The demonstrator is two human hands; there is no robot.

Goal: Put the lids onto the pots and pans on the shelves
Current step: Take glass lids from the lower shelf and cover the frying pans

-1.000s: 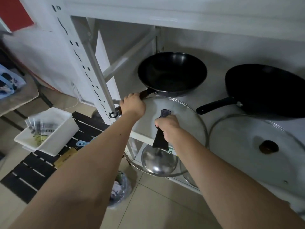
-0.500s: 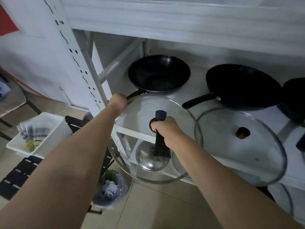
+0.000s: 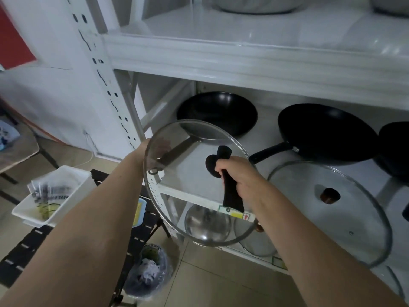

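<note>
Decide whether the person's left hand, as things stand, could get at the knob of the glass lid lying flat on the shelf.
Probably not easily. The left hand is on the left wok's handle, and the tilted glass lid held by the right hand stands between it and the knob.

clear glass lid (image 3: 190, 196) with metal rim, matt black wok (image 3: 218, 114), glossy white shelf (image 3: 254, 34)

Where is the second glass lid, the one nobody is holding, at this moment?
In the head view, the free glass lid lies flat at the right of the middle shelf, in front of the larger black pan and right of the right hand.
</note>
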